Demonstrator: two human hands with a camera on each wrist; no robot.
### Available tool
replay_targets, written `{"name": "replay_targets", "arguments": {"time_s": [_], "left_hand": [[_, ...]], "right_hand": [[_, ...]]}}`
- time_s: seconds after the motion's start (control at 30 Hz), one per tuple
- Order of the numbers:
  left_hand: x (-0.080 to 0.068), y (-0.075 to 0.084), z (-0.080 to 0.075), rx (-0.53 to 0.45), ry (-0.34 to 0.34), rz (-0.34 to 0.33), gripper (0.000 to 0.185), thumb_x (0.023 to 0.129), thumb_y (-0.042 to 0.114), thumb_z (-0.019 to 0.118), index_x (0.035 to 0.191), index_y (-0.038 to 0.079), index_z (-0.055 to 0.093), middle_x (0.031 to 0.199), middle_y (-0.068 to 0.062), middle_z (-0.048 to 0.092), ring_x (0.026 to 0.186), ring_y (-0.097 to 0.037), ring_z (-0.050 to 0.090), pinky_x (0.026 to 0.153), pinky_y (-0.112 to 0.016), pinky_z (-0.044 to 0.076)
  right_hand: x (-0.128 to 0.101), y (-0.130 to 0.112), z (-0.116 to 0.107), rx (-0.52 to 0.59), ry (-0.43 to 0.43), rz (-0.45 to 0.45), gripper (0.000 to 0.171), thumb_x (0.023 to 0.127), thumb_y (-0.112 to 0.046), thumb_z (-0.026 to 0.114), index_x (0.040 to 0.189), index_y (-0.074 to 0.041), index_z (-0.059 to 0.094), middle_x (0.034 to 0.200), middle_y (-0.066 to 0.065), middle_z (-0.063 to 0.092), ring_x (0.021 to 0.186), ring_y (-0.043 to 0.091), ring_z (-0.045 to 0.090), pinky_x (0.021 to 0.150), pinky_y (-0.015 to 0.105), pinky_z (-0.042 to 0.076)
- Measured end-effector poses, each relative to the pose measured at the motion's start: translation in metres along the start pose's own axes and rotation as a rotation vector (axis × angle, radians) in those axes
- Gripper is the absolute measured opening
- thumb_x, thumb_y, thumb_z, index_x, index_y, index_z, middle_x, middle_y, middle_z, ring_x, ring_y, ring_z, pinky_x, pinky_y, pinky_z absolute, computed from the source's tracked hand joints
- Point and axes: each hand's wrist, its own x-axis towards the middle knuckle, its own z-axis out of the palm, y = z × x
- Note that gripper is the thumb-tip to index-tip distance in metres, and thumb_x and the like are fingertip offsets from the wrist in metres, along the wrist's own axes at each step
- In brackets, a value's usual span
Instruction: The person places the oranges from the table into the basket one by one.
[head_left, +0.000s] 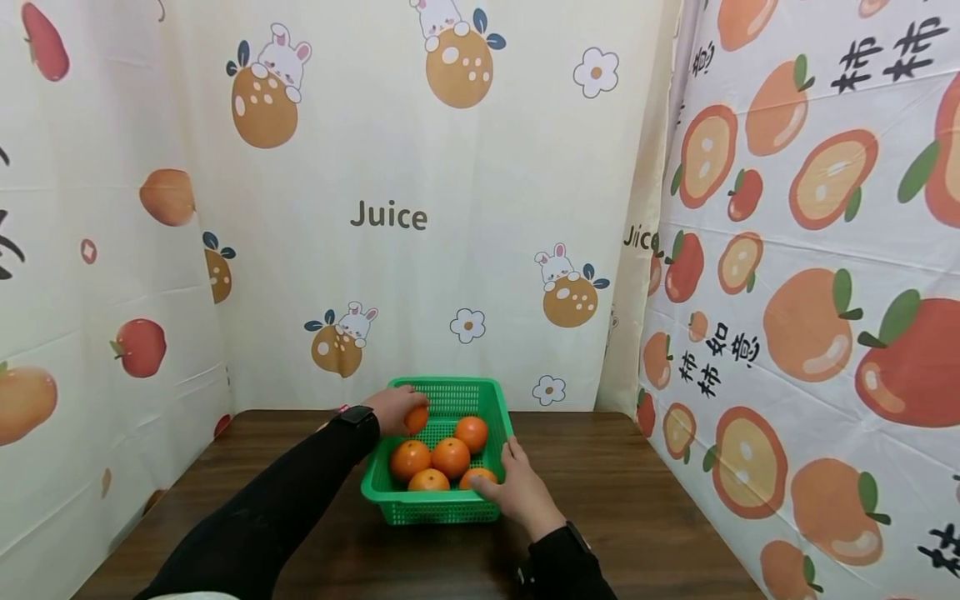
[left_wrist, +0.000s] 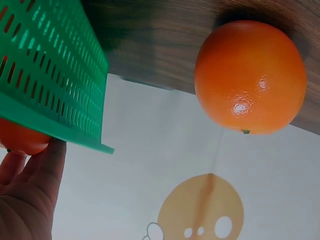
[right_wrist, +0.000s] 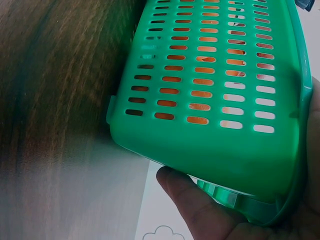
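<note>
A green plastic basket (head_left: 442, 508) stands on the table with several oranges (head_left: 451, 457) inside. At its back left, my left hand (head_left: 393, 408) holds one orange (head_left: 416, 419) in its fingers, over the basket's inside. In the left wrist view the fingers (left_wrist: 47, 172) of that hand curl round the orange (left_wrist: 22, 137), partly behind the basket wall (left_wrist: 60, 75). My right hand (head_left: 525, 492) grips the basket's front right corner, thumb over the rim. A finger (right_wrist: 187, 197) lies against the basket (right_wrist: 210, 155) in the right wrist view.
Another orange (left_wrist: 250, 77) lies on the table outside the basket in the left wrist view; the head view does not show it. The dark wooden table (head_left: 600, 492) ends at a fruit-printed curtain behind (head_left: 495, 167), with more printed cloth (head_left: 817, 333) on the right.
</note>
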Motion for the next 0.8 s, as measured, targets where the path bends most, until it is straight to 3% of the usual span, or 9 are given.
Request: {"name": "replay_targets", "arguments": {"time_s": [0.13,0.4,0.8], "left_hand": [[0.001,0.002,0.002,0.017,-0.017,-0.011,0.060,0.081,0.013,0.094,0.135,0.011,0.068,0.126,-0.010,0.069,0.105,-0.025,0.064,0.096,-0.048,0.058],[0.002,0.002,0.007,0.001,0.001,-0.016,0.055,0.081,0.011,0.093,0.131,0.012,0.071,0.123,-0.012,0.063,0.099,-0.026,0.063,0.089,-0.046,0.059],[-0.005,0.006,0.011,0.000,-0.042,0.022,0.044,0.092,0.006,0.081,0.132,0.020,0.072,0.132,-0.020,0.060,0.100,-0.030,0.063,0.089,-0.050,0.058]], "right_hand": [[-0.001,0.000,0.000,-0.006,0.001,-0.008,0.104,0.097,-0.061,0.071,0.165,0.004,0.028,0.179,0.018,0.013,0.156,0.048,0.035,0.120,0.067,0.037],[-0.001,-0.001,-0.001,-0.006,0.002,-0.006,0.102,0.097,-0.059,0.071,0.166,0.003,0.028,0.179,0.018,0.013,0.157,0.048,0.034,0.121,0.067,0.035],[-0.003,-0.003,-0.002,-0.003,-0.001,-0.001,0.103,0.097,-0.060,0.071,0.165,0.004,0.029,0.179,0.018,0.014,0.157,0.049,0.034,0.120,0.068,0.035]]}}
